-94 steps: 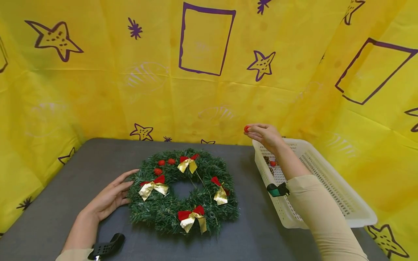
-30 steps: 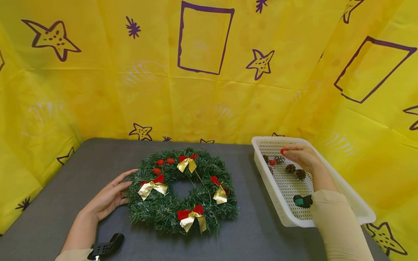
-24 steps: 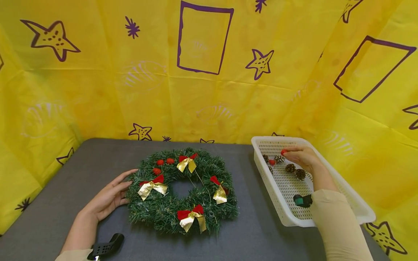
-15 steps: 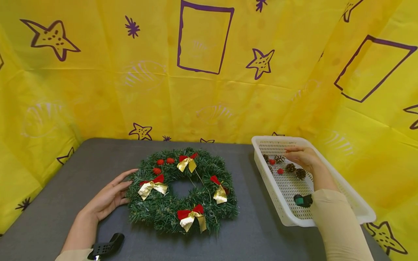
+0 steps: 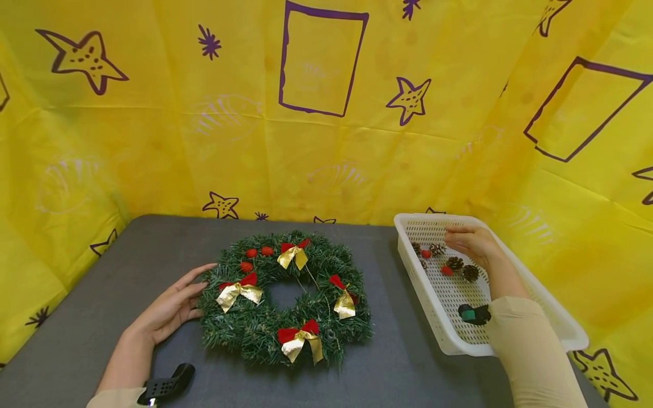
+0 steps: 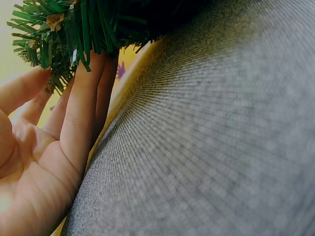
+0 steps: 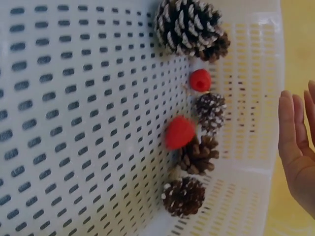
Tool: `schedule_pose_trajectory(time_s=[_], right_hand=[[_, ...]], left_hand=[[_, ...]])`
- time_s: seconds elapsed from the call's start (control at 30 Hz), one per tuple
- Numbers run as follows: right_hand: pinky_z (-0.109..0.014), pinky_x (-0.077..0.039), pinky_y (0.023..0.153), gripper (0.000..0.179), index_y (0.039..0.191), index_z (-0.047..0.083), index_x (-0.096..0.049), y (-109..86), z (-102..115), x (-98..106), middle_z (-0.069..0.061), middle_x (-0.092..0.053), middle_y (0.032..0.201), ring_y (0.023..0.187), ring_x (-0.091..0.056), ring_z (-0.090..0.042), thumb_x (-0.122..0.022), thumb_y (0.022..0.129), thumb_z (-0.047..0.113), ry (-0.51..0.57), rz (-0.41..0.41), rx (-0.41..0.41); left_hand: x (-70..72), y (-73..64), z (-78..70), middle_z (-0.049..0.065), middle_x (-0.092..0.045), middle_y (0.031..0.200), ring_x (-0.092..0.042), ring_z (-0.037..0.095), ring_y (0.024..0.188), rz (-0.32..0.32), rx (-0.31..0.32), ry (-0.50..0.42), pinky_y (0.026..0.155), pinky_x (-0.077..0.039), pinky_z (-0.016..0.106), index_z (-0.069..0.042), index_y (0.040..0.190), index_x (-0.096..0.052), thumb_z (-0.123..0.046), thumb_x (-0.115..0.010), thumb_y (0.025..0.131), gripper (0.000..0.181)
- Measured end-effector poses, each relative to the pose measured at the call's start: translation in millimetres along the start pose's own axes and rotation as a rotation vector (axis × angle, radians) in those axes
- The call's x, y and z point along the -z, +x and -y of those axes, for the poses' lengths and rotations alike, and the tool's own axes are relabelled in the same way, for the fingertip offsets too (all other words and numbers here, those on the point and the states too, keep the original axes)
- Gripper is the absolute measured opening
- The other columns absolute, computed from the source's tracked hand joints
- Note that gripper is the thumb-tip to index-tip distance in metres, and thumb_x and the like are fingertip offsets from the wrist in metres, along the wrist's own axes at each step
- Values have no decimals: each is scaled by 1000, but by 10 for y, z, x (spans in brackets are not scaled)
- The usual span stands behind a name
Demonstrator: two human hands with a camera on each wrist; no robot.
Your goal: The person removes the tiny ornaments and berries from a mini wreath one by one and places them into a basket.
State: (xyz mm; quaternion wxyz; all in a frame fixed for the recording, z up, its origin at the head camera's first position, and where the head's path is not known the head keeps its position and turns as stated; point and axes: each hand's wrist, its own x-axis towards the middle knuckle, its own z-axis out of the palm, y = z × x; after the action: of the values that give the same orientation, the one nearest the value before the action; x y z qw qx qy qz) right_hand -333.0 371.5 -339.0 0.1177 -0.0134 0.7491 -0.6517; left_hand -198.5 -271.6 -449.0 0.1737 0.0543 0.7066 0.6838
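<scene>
A green wreath lies on the dark table, with red-and-gold bows and three red berries on its upper left part. My left hand rests at its left side, fingers extended; in the left wrist view the fingertips touch the needles from below. Over the white basket my right hand hovers with straight fingers and holds nothing. On the basket floor below it, a loose red berry sits beside a brown pine cone; the right wrist view shows this berry slightly blurred.
Another red berry and several pine cones, one frosted white, lie toward the basket's far left part. A yellow cloth with purple drawings hangs behind and around the table.
My right hand carried a red berry from the basket's back left rim over its inside and let go. The berry dropped and rolled right against a pine cone. The left hand stayed put.
</scene>
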Motion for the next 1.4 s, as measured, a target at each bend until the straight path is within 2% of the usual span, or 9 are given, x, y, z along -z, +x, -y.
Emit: schedule_pose_trajectory(time_s=[0.17,0.33,0.43,0.57,0.77,0.9,1.03,1.23,1.4], right_hand=[[-17,-55,85,69,152,-15,-19,-10,52,-55,16,-71,93,90,-70,1,-59,99,6,-45,-5,1],[-20,-56,84,50,144,-7,-43,-9,86,-68,10,-74,92,89,-72,-4,-59,98,3,16,-9,11],[-20,-57,83,30,127,4,-62,-6,119,-66,8,-75,92,89,-73,-6,-60,97,3,48,-6,26],[-20,-56,84,26,123,10,-65,-9,178,-78,10,-74,95,91,-72,-4,-58,98,5,13,6,36],[-20,-54,90,60,150,-9,-32,-24,291,-172,15,-71,98,94,-70,0,-58,99,7,-42,15,31],[-18,-54,90,55,147,-6,-37,-26,360,-252,17,-70,98,95,-69,1,-60,98,8,-57,29,36],[-18,-54,89,50,143,-5,-42,-22,421,-342,16,-69,100,95,-69,0,-61,98,7,-53,43,41],[-20,-54,92,54,145,-8,-40,-15,528,-477,15,-67,104,96,-69,0,-61,98,8,-67,60,49],[-20,-54,92,50,141,-7,-44,-4,625,-590,13,-67,104,98,-69,-3,-63,97,9,-61,60,68]], left_hand=[[1,2,0,16,26,163,-53,2,125,2,-1,-4,88,-46,33,-34,159,-11,-38,-37,108,58],[-4,11,2,15,26,164,-4,45,151,-6,11,7,97,-43,38,-35,160,-9,-40,-36,108,58],[-1,9,1,14,28,163,3,49,151,-2,8,7,99,-43,40,-35,160,-9,-38,-36,108,58],[-2,9,-4,14,28,163,3,50,150,-1,5,9,100,-43,40,-35,160,-9,-38,-36,108,58],[0,5,-2,16,27,163,-1,47,151,3,-4,4,97,-44,37,-34,160,-9,-38,-36,109,58],[6,2,3,16,25,164,-41,13,143,3,-3,14,94,-45,34,-34,160,-9,-39,-36,108,58],[6,-1,9,17,26,163,-48,-20,110,6,-6,5,91,-45,33,-34,160,-10,-39,-37,108,58],[5,-5,13,17,26,163,-48,-19,113,6,-5,9,93,-45,34,-34,160,-10,-39,-37,108,58],[4,4,8,17,23,164,-25,25,149,-6,2,25,96,-45,35,-34,160,-9,-41,-36,108,59]])
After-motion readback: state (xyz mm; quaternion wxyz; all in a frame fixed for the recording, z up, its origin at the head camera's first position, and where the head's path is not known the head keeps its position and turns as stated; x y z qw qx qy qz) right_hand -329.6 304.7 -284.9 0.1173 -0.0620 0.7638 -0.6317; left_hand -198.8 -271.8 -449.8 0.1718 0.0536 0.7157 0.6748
